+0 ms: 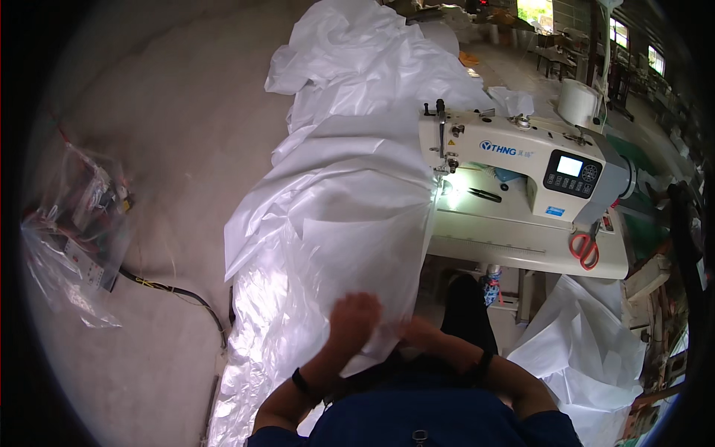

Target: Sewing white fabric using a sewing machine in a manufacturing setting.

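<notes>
A large thin white sheet (357, 261) drapes toward me from under the sewing machine's (506, 149) needle end. Over its near part is my left hand (356, 316), blurred, with its fingers bunched closed; what they hold, if anything, does not show clearly. My right hand (418, 333) is closed on the sheet's near right edge, close to my body, its fingertips partly blurred. Up at the needle, a bright lamp lights the spot where the sheet's right edge meets the machine. Black thread snips (485, 194) lie on the machine bed, apart from both hands.
Red-handled scissors (585, 249) rest at the bed's right end. A white thread cone (578, 102) stands behind the machine. More white sheeting (581, 350) hangs at lower right. On the floor at left are a clear plastic bag (82, 216) and a black cable (179, 289).
</notes>
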A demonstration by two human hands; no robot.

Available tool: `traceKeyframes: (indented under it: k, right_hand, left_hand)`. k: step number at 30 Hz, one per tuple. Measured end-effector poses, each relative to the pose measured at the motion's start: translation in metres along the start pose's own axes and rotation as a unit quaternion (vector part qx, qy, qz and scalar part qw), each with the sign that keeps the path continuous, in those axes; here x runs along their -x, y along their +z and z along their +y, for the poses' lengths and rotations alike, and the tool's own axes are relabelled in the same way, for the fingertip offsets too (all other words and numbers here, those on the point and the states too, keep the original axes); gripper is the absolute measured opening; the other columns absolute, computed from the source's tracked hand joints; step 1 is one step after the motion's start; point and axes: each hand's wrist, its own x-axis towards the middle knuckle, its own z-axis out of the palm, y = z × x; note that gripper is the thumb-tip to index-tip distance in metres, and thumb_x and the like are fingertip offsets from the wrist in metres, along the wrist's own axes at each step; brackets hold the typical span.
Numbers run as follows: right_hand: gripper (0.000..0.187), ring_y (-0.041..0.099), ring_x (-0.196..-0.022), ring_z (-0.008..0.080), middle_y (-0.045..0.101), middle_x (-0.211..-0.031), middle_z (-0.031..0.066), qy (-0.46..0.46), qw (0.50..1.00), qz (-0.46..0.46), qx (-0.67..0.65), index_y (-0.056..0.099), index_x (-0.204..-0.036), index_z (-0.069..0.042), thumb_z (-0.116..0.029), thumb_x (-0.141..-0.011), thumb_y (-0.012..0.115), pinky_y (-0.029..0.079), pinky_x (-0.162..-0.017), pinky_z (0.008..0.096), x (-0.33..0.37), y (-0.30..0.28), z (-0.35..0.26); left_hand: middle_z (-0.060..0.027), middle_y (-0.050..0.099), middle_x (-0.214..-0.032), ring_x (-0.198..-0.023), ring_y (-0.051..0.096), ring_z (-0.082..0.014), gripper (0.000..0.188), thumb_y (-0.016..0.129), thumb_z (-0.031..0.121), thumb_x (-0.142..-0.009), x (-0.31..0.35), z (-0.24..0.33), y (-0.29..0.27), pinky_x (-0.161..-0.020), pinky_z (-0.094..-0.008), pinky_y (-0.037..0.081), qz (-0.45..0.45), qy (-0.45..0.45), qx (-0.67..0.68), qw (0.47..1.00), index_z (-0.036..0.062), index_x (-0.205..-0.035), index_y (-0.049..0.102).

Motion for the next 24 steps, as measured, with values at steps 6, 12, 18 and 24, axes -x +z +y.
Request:
traceKeyframes:
  k: [6,12,18,24]
  right_hand:
    - [0.035,0.061,-0.088,0.0207,0.062,-0.100,0.0107,0.161,0.986,-0.043,0.025,0.058,-0.110,-0.001,-0.020,-0.081,0.062,0.051,-0.073,0.0327,0.008,-0.010,0.013]
    - [0.045,0.061,-0.085,0.0220,0.062,-0.101,0.0109,0.035,0.985,0.166,-0.037,0.052,-0.116,-0.003,-0.030,-0.082,0.062,0.050,-0.072,0.0309,-0.012,-0.020,-0.012]
    - [0.033,0.060,-0.084,0.0210,0.062,-0.096,0.0143,-0.127,0.925,0.346,0.097,0.053,-0.105,0.001,-0.027,-0.087,0.052,0.047,-0.071,0.0328,-0.024,-0.014,-0.030]
    - [0.031,0.060,-0.078,0.0191,0.062,-0.084,0.0150,-0.071,0.949,0.267,-0.149,0.055,-0.097,0.005,-0.023,-0.088,0.045,0.046,-0.069,0.0325,-0.004,0.001,-0.014]
  left_hand:
    - [-0.0060,0.057,-0.080,-0.076,0.056,-0.0239,0.010,0.055,0.011,-0.074,-0.018,-0.055,0.025,-0.072,-0.0393,0.043,0.007,-0.015,-0.125,0.992,0.0078,-0.083,0.056]
    - [-0.0142,0.056,-0.068,-0.062,0.059,-0.0349,0.010,0.055,0.015,-0.083,-0.007,-0.019,-0.002,-0.058,-0.0447,0.047,-0.132,-0.088,0.205,0.966,0.0056,-0.086,0.053]
    - [-0.0180,0.061,-0.075,-0.071,0.062,-0.0333,0.017,0.056,0.019,-0.084,-0.015,0.005,0.004,-0.062,-0.0394,0.048,-0.171,-0.111,0.310,0.929,0.0029,-0.087,0.059]
    - [-0.0201,0.062,-0.078,-0.074,0.063,-0.0312,0.022,0.058,0.023,-0.083,-0.012,0.025,0.019,-0.065,-0.0366,0.048,-0.252,-0.164,0.432,0.851,0.0030,-0.090,0.062]
